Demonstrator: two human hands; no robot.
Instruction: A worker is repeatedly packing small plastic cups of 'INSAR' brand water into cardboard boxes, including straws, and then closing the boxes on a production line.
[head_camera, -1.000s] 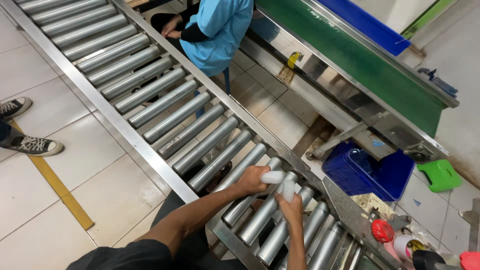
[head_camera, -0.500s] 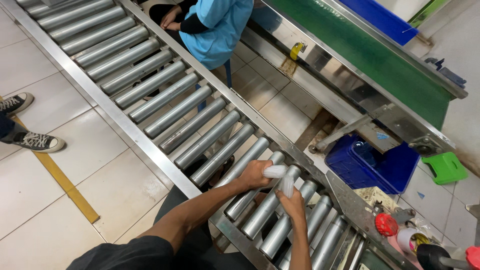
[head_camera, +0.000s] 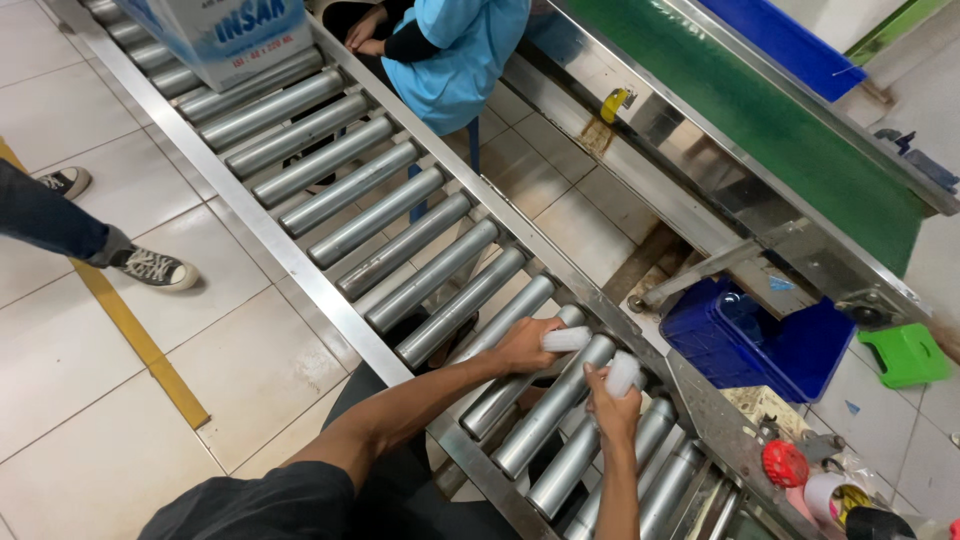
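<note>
My left hand (head_camera: 522, 345) grips a small white cylindrical piece (head_camera: 566, 339) lying across a steel roller. My right hand (head_camera: 611, 403) holds a second white cylindrical piece (head_camera: 623, 372) upright just to the right of it. The two pieces are apart by a short gap. Both hands rest over the near end of a long steel roller conveyor (head_camera: 400, 235) that runs diagonally from the top left.
A white and blue carton (head_camera: 215, 35) sits on the rollers at the far end. A person in a light blue top (head_camera: 450, 50) sits beside the conveyor. Another person's sneakers (head_camera: 155, 268) stand on the tiled floor at left. A green belt conveyor (head_camera: 800, 150), a blue crate (head_camera: 760, 340) and tape rolls (head_camera: 800, 475) lie at right.
The two white pieces, held together before, are now separated. A carton has come into view at the far end of the rollers. The sneakered feet have shifted right.
</note>
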